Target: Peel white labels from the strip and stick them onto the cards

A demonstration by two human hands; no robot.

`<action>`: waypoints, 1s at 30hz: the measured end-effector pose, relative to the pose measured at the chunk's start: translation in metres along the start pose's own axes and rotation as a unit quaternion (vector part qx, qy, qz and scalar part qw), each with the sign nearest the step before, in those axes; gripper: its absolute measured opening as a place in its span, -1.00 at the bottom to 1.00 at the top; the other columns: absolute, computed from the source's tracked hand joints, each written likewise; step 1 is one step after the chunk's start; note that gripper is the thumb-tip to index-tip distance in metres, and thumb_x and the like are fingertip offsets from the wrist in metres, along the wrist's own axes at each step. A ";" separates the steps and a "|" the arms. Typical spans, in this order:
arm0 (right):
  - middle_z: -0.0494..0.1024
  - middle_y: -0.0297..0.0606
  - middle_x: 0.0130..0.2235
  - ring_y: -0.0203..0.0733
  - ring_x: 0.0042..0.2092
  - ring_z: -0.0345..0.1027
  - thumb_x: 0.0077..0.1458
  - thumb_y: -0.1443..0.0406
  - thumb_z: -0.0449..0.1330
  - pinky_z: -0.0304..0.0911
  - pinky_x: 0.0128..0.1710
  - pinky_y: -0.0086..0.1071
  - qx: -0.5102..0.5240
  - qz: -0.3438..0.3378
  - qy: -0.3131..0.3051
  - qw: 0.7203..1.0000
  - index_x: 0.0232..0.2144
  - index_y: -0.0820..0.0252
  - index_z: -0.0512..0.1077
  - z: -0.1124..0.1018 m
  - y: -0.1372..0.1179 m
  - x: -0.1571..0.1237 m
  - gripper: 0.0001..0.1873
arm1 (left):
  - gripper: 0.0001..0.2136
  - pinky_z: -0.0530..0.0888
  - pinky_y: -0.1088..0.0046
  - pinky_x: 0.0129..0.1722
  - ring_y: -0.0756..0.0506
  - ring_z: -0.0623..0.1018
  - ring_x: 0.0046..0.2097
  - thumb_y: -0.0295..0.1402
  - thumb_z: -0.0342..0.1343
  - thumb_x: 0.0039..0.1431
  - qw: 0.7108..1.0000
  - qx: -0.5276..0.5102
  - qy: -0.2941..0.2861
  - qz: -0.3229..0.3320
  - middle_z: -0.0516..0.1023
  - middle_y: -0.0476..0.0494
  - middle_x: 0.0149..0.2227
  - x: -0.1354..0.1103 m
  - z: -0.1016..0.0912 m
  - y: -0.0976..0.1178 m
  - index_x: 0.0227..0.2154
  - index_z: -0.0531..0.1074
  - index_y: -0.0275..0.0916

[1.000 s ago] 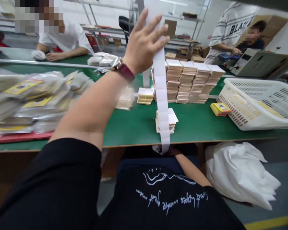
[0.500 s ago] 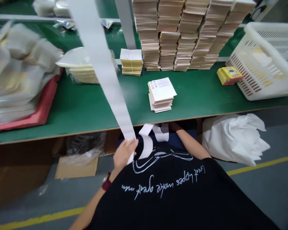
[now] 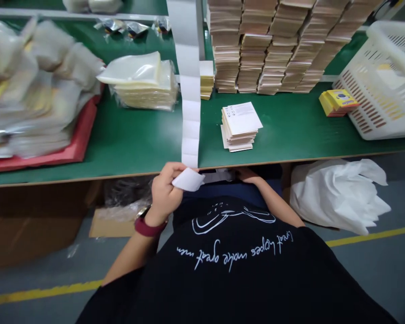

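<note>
A long white paper strip (image 3: 191, 119), creased crosswise at intervals, hangs down across the green bench to its front edge. My left hand (image 3: 167, 189) is closed on it there, thumb and fingers pinching it, with a piece folded over toward me. From that hand a length of strip runs right, under the bench edge, toward my right hand (image 3: 248, 174). My right hand is low in front of my lap; its fingers are partly hidden in shadow, so I cannot tell whether they grip the strip. A stack of white printed cards (image 3: 241, 126) sits on the bench just beyond.
Tall card stacks (image 3: 256, 49) stand at the back. Clear-bagged sheets (image 3: 143, 85) and a red tray (image 3: 87, 130) piled with bags lie left. Yellow boxes (image 3: 339, 102) sit beside a white basket (image 3: 384, 81). A white sack (image 3: 334, 195) rests below the bench's right side.
My left hand has risen to the bench edge, turning the strip into a fold. The strip now hangs nearly straight instead of slanting. The loose curls over my lap have dropped lower.
</note>
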State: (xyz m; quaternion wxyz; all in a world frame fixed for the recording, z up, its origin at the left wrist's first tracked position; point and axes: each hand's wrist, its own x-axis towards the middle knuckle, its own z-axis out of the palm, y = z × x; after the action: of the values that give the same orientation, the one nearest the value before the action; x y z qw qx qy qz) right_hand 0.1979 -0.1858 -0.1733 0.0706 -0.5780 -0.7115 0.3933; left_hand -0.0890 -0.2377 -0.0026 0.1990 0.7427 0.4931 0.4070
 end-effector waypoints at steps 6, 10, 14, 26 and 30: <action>0.47 -0.16 0.12 -0.05 0.15 0.33 0.16 0.12 0.15 0.19 0.19 -0.14 0.118 -0.176 0.086 0.974 0.10 0.13 0.37 -0.028 -0.078 -0.065 -0.52 | -0.85 0.51 0.42 -0.15 -0.03 0.58 -0.15 -0.50 0.05 0.12 0.992 -0.042 -0.056 0.109 0.61 -0.10 -0.17 0.043 0.020 0.017 -0.33 0.50 -0.22; 0.59 -0.17 -0.20 -0.17 -0.16 0.45 0.18 0.15 0.13 0.32 -0.08 -0.25 0.088 -0.214 0.211 0.950 -0.21 0.18 0.49 -0.041 -0.121 -0.092 -0.74 | -0.80 0.47 0.49 -0.31 0.02 0.53 -0.29 -0.53 0.04 0.08 0.984 -0.084 -0.026 0.156 0.56 -0.05 -0.32 0.059 0.044 0.015 -0.35 0.55 -0.18; 0.50 -0.30 -0.42 -0.29 -0.37 0.35 0.21 0.20 0.11 0.27 -0.30 -0.39 0.129 -0.228 0.264 0.928 -0.40 0.19 0.46 -0.051 -0.130 -0.095 -0.77 | -0.72 0.49 0.43 -0.22 -0.01 0.54 -0.25 -0.52 0.03 0.09 0.986 -0.087 -0.044 0.135 0.60 -0.08 -0.28 0.060 0.054 0.014 -0.17 0.52 -0.20; 0.56 -0.26 -0.38 -0.20 -0.28 0.43 0.15 0.25 0.18 0.37 -0.21 -0.20 0.222 -0.387 0.071 0.892 -0.36 0.06 0.53 -0.091 -0.115 -0.118 -0.88 | -0.79 0.51 0.45 -0.23 -0.04 0.60 -0.26 -0.52 0.09 0.03 0.996 -0.015 -0.075 0.041 0.64 -0.05 -0.31 0.061 0.051 -0.014 -0.29 0.55 -0.20; 0.59 -0.22 -0.27 -0.17 -0.17 0.46 0.17 0.19 0.14 0.38 -0.14 -0.15 0.212 -0.445 -0.013 0.870 -0.34 0.00 0.56 -0.118 -0.096 -0.137 -0.82 | -0.82 0.48 0.51 -0.28 0.00 0.59 -0.31 -0.52 0.11 0.03 0.999 -0.036 -0.019 0.034 0.63 0.00 -0.35 0.071 0.047 -0.020 -0.33 0.56 -0.19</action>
State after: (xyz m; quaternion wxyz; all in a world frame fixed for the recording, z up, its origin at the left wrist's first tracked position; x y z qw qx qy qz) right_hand 0.2340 -0.2517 0.0168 0.3495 -0.1664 -0.7934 0.4697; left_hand -0.0498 -0.1608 -0.0155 0.2210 0.7594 0.4484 0.4165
